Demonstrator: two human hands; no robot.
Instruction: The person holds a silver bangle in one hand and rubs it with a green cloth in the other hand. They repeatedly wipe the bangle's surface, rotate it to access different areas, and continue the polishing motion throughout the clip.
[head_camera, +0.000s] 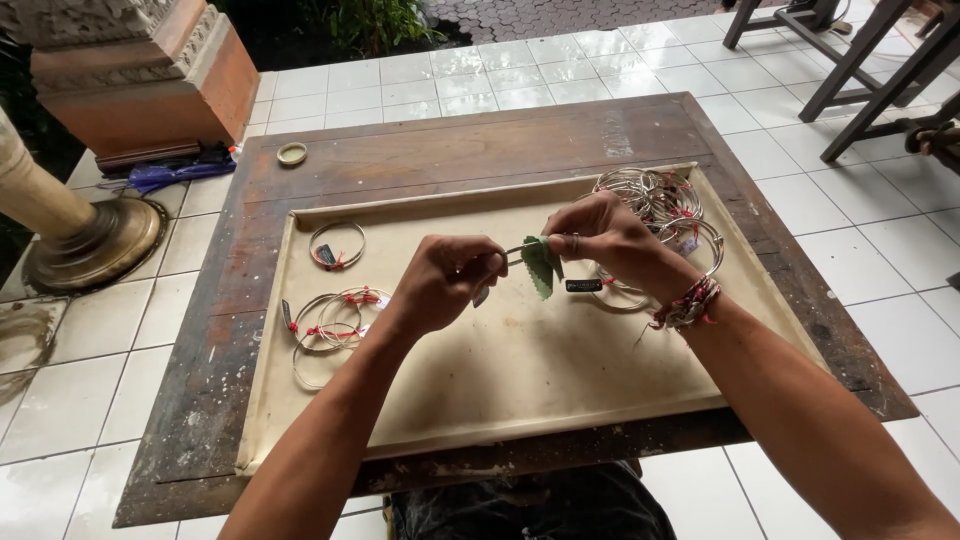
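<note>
head view looks down on a worn wooden table (420, 150) standing on white floor tiles (90, 400), with a shallow beige tray (520, 370) lying on it. both hands meet above the middle of the tray. the left hand (440, 285) has its fingers curled tight around a thin silver bangle (512, 252), of which only a short stretch shows between the two hands. the right hand (605, 235) pinches a green leaf (540, 265) against that bangle, thumb and forefinger closed narrowly on the leaf's top edge, while the leaf hangs down just clear of the tray. a beaded bracelet (688, 303) wraps the right wrist. behind the right hand, in the tray's far right corner, sits a pile of silver bangles (655, 195) with red ties. on the left side of the tray lie a single bangle (337, 245) and, nearer, a small cluster of bangles (330, 325), well apart from the hands. a small round lid (292, 153) rests on the table's far left corner.
</note>
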